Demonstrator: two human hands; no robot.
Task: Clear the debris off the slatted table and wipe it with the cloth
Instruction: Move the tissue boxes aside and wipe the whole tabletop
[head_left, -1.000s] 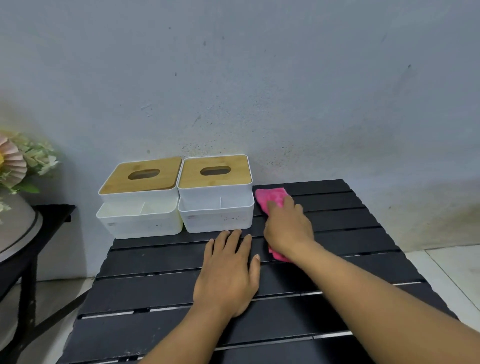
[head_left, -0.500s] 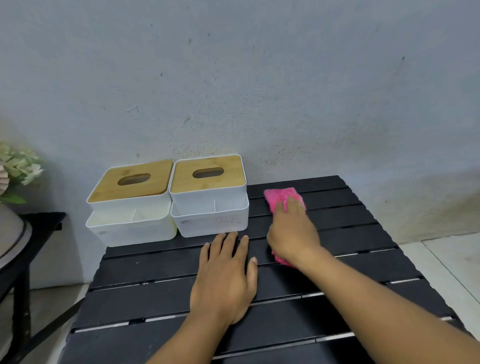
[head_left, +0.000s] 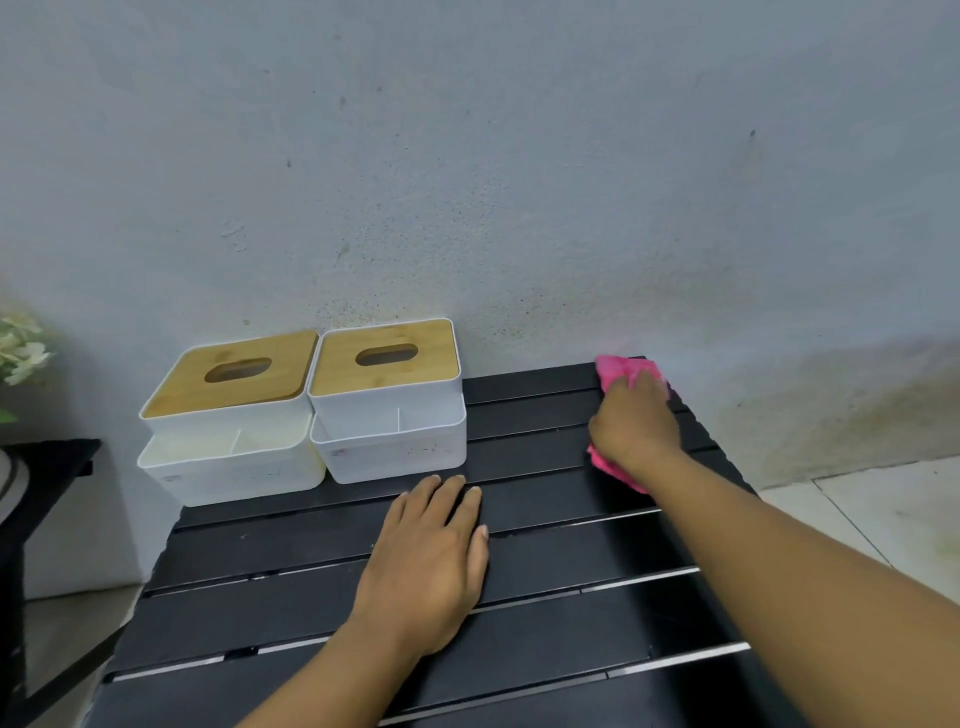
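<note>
A black slatted table (head_left: 291, 551) fills the lower part of the head view. My right hand (head_left: 636, 426) presses a pink cloth (head_left: 615, 370) flat onto the table's far right corner, next to the wall; the cloth shows beyond my fingertips and under my wrist. My left hand (head_left: 428, 558) rests palm down with straight fingers on the middle slats, holding nothing. I see no loose debris on the slats.
Two white tissue boxes with bamboo lids, one on the left (head_left: 228, 415) and one beside it (head_left: 387, 400), stand at the table's far left against the grey wall. A dark side table (head_left: 47, 457) with flowers (head_left: 21, 348) is at the left. Tiled floor (head_left: 883, 514) lies to the right.
My right hand has slid the pink cloth from beside the tissue boxes rightward to the far right corner. My left hand has stayed flat on the slats.
</note>
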